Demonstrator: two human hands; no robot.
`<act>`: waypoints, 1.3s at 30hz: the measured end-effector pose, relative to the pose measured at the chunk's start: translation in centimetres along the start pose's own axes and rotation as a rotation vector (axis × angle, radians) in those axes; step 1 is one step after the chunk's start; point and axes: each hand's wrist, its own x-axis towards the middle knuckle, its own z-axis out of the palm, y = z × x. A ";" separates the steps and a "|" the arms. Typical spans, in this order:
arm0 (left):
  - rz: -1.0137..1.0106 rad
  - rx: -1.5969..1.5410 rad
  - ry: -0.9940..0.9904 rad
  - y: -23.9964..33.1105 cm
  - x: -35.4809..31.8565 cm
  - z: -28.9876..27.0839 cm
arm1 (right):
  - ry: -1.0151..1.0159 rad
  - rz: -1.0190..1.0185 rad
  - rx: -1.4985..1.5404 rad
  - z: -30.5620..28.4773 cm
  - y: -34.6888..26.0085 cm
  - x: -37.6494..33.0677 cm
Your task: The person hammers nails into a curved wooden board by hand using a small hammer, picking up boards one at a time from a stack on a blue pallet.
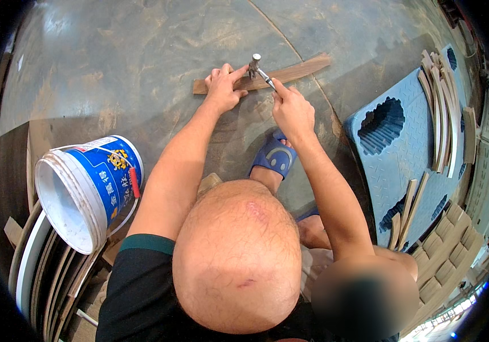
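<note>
A brown, slightly curved wooden strip point(290, 72) lies on the concrete floor in front of me. My left hand point(222, 88) grips the strip near its left end, thumb on the near side and curled fingers on the far side. Its index finger reaches toward the hammer head. Closed around the handle of a small metal claw hammer point(264, 77) is my right hand point(294, 111). The hammer head stands over the strip, close to my left fingertip. Whether a nail is beneath the head cannot be made out.
To the left, a white-and-blue plastic bucket point(113, 171) tilts over stacked curved strips point(56, 285). A blue-grey textured plastic platform point(378, 171) at right carries several pale wooden strips point(441, 114). My blue slipper point(277, 158) and bare knee point(236, 256) are close below my hands.
</note>
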 end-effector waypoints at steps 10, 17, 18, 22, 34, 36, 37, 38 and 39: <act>-0.008 -0.010 0.002 -0.1 0.1 0.1 | -0.007 0.031 0.015 0.1 -0.2 0.0; -0.011 0.009 0.011 0.0 0.0 0.4 | -0.064 0.020 -0.043 -0.8 -0.9 0.0; -0.015 0.011 0.007 0.1 0.0 0.4 | -0.067 0.022 -0.058 -0.8 -0.9 0.0; -0.015 0.005 0.012 0.0 -0.1 0.2 | -0.069 0.009 -0.069 -0.9 -1.3 -0.1; 0.012 0.048 -0.053 0.1 0.1 0.0 | -0.081 0.049 -0.042 -1.3 -1.4 -0.7; 0.021 0.046 -0.034 0.0 0.0 0.0 | -0.122 0.072 -0.069 -1.8 -1.7 -0.7; 0.028 0.045 -0.026 -0.1 -0.1 0.1 | -0.142 0.086 -0.084 -2.1 -1.9 -0.8; 0.010 0.037 -0.016 0.2 -0.2 -0.1 | -0.147 0.083 -0.093 -2.0 -1.1 -1.7; -0.008 0.030 -0.006 0.4 -0.2 -0.4 | -0.153 0.080 -0.102 -1.7 0.5 -3.1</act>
